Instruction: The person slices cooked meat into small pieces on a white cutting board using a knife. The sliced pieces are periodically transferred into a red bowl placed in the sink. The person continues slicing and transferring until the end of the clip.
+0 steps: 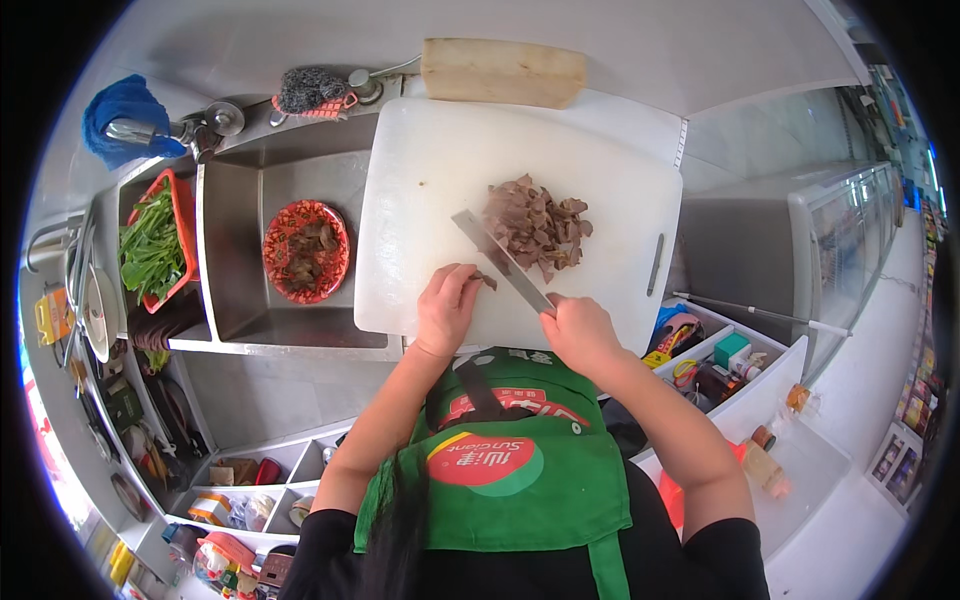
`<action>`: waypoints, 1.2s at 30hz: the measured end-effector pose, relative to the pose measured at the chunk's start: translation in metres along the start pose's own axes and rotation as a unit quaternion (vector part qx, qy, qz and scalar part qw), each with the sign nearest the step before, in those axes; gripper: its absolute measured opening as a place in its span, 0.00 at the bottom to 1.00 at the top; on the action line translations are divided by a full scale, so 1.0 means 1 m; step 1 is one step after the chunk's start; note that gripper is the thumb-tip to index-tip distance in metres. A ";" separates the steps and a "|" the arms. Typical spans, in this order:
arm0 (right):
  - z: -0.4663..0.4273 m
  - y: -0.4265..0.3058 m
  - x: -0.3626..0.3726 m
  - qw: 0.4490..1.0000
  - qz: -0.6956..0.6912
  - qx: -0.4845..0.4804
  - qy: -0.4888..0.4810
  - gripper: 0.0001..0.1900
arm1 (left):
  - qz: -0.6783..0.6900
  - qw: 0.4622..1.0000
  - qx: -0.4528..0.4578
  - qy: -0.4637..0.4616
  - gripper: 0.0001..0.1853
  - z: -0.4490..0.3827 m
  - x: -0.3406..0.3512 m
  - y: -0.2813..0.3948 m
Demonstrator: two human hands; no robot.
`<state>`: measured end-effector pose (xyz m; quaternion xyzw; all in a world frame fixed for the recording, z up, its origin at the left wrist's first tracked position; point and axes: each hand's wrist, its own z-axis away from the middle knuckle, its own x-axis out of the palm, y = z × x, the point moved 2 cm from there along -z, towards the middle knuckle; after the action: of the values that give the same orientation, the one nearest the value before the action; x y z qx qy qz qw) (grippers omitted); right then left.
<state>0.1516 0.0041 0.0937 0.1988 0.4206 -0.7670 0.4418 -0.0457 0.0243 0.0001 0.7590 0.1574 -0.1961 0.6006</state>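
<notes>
My right hand (582, 330) grips the handle of a cleaver-like kitchen knife (514, 271), whose broad blade slants up and left over a white plastic cutting board (420, 150). Just left of the blade, my left hand (446, 306) holds a small piece of brown meat (485, 280) at its fingertips, low over the board. A heap of thin brown meat slices (541, 221) lies beyond the knife, and the blade hides part of the heap's near left edge. One tiny crumb rests on the board's left part.
A red patterned bowl (306, 251) with dark brown pieces sits in the steel sink (232, 225) at left. Past it, leafy greens fill a red basket (182, 247). A pale block (504, 71) stands behind the board. Open compartments with bottles (716, 382) lie at right.
</notes>
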 end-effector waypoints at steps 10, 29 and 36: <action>0.031 0.013 0.007 0.999 0.031 0.014 -0.025 0.10 | -0.006 0.997 0.058 -0.049 0.12 0.000 -0.003 0.004; 0.026 0.013 -0.002 0.992 0.100 -0.045 -0.056 0.09 | -0.068 0.991 0.112 -0.031 0.12 0.000 0.001 0.007; 0.014 0.007 -0.001 0.993 0.089 -0.051 -0.057 0.08 | -0.069 0.992 0.099 -0.032 0.12 -0.003 0.000 0.010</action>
<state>0.1587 -0.0089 0.0995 0.1690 0.4143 -0.7119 0.5413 -0.0404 0.0254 0.0086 0.7954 0.1695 -0.2758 0.5124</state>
